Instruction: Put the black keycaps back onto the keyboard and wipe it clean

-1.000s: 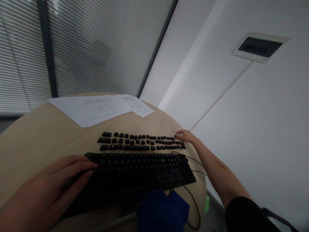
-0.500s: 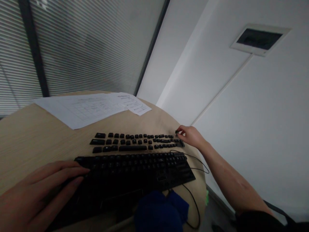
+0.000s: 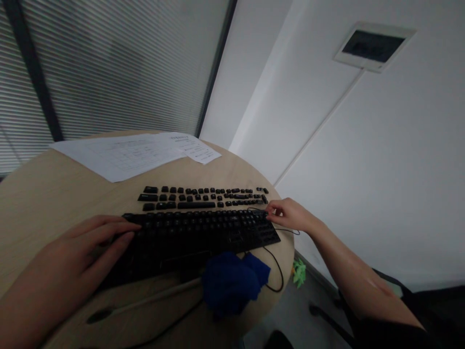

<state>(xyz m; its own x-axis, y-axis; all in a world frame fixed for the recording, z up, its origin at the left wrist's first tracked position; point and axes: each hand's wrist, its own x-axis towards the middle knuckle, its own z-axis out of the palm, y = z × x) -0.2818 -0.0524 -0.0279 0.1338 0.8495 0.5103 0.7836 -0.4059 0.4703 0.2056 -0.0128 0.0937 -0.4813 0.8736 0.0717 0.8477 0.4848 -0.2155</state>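
Note:
A black keyboard (image 3: pixel 196 237) lies across the round wooden table. Behind it, loose black keycaps (image 3: pixel 196 205) are laid out in three rows. My left hand (image 3: pixel 87 247) rests at the keyboard's left end, thumb and fingers closed near its edge; what lies between them is hidden. At the keyboard's far right corner is my right hand (image 3: pixel 286 214), its thumb and fingertips pinched together, with anything between them too small to make out.
Printed papers (image 3: pixel 123 155) lie at the back left. A blue cloth (image 3: pixel 230 283) and a thin stick (image 3: pixel 152 296) are in front of the keyboard. Black cables (image 3: pixel 279 271) curl at the right edge. A wall (image 3: pixel 363 160) stands beyond the table.
My right hand has moved from the right end of the keycap rows to the keyboard's right corner. My left hand stays at the left end. The camera view has shifted.

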